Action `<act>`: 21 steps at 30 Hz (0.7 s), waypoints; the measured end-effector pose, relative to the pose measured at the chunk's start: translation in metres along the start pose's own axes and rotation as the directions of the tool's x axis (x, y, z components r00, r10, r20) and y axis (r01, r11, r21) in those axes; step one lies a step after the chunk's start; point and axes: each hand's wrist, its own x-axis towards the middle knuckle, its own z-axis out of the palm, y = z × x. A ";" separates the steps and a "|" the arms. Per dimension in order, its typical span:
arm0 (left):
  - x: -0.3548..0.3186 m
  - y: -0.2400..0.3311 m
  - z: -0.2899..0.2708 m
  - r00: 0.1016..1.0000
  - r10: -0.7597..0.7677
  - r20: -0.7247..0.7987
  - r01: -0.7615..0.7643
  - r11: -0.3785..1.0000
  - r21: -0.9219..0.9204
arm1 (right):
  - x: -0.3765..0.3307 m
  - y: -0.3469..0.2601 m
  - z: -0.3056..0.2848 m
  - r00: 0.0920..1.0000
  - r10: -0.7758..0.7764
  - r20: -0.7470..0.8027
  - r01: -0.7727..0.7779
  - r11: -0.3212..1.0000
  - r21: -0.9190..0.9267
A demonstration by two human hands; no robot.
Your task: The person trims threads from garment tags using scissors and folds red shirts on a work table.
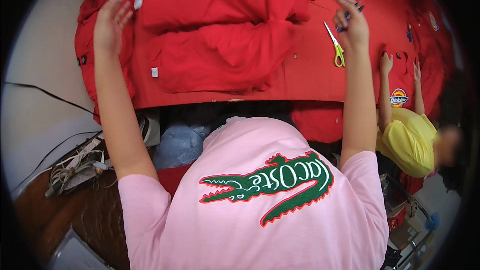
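Tabletop: red, its near edge running in front of the cloth.
Cloth [215, 60]: red, rumpled, in loose folds on the tabletop [312, 77]; apparently laid out, its creases not yet smoothed; whether any cutting is done, I cannot tell.
Scissors [337, 48]: right of the cloth, lying unheld.
Left hand [109, 25]: left of the cloth, fingers loosely open, nothing visible in it.
Right hand [355, 30]: right of the cloth, curled around a blue tool [340, 29].

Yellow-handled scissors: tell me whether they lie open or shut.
Shut: the yellow-handled scissors show their blades together as one narrow strip.
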 end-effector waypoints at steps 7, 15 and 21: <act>-0.116 -0.196 -0.091 0.990 -0.070 -0.120 0.112 0.915 0.387 | -0.066 0.113 -0.074 0.957 0.280 -0.079 -0.290 0.893 -0.344; -0.191 -0.208 -0.084 0.939 -0.344 -0.027 0.337 0.895 0.292 | -0.088 0.179 -0.040 0.987 0.157 0.039 -0.092 0.743 -0.663; -0.222 -0.183 -0.107 0.883 -0.392 -0.258 0.441 0.882 0.167 | -0.137 0.133 -0.107 0.962 0.237 -0.134 -0.259 0.641 -0.723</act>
